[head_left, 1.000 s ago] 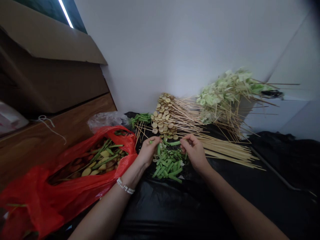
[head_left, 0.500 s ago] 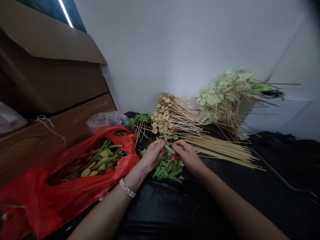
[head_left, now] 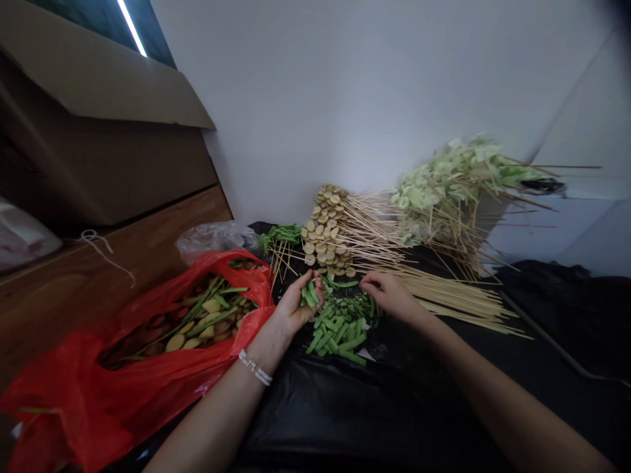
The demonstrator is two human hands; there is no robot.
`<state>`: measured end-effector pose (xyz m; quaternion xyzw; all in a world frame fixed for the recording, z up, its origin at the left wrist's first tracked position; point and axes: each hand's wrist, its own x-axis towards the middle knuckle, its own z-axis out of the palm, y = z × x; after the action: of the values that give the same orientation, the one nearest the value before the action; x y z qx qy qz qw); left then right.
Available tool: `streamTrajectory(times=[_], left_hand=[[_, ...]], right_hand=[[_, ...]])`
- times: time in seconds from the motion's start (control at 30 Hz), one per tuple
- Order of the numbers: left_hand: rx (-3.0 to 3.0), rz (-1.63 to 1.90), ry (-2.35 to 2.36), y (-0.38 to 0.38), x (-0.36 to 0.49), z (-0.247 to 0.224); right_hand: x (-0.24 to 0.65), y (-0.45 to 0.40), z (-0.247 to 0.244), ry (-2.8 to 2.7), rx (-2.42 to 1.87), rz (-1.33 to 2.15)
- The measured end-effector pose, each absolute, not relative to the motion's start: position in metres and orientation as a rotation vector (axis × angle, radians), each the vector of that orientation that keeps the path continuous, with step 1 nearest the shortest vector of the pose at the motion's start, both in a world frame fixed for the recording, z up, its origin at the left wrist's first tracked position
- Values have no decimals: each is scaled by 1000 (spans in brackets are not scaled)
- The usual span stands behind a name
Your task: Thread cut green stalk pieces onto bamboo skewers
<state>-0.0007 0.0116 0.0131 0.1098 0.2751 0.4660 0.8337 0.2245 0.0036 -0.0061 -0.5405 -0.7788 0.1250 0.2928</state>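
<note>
Several cut green bean pieces (head_left: 310,293) lie in the curled palm of my left hand (head_left: 296,304), which wears a beaded bracelet. My right hand (head_left: 389,293) is apart from it, fingers pinched together; whatever is between the fingertips is too small to make out. Below and between the hands is a pile of cut green beans (head_left: 340,328) on black plastic (head_left: 315,407). Just behind the pile, skewered potato slices (head_left: 325,230) are stacked, their sticks pointing right. Bare wooden skewers (head_left: 458,305) lie in a bundle behind my right hand.
On the left, a red plastic bag (head_left: 162,374) holds potato slices and long beans. Skewered green beans (head_left: 283,233) and a clear bag (head_left: 214,240) lie behind it. Skewered cabbage (head_left: 444,177) is heaped at the back right. A cardboard box (head_left: 108,157) stands at the upper left.
My hands have moved apart, the right one going right. The green piece between them is no longer held there. My left hand has turned, showing bean pieces in its palm.
</note>
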Motion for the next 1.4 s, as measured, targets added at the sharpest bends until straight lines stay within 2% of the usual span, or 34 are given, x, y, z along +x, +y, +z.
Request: streamTrajectory(times=[0.3, 0.57, 0.7, 0.87, 1.07, 1.27, 1.4], left_hand=[[481, 1037, 535, 11, -2, 7], [762, 1037, 660, 11, 1, 1], [901, 1139, 828, 11, 5, -5], [1040, 1186, 915, 10, 8, -9], [1082, 1185, 898, 9, 7, -7], [1245, 1121, 993, 5, 10, -7], [1254, 1072, 954, 4, 10, -7]], right_hand=[[176, 36, -18, -2314, -1568, 80], [184, 31, -16, -2151, -1568, 13], [196, 19, -17, -1986, -1494, 135], [194, 5, -16, -1696, -1068, 785], [185, -3, -8, -1584, -938, 1071], [185, -4, -9, -1659, -953, 1087], [189, -3, -10, -1856, -1055, 730]])
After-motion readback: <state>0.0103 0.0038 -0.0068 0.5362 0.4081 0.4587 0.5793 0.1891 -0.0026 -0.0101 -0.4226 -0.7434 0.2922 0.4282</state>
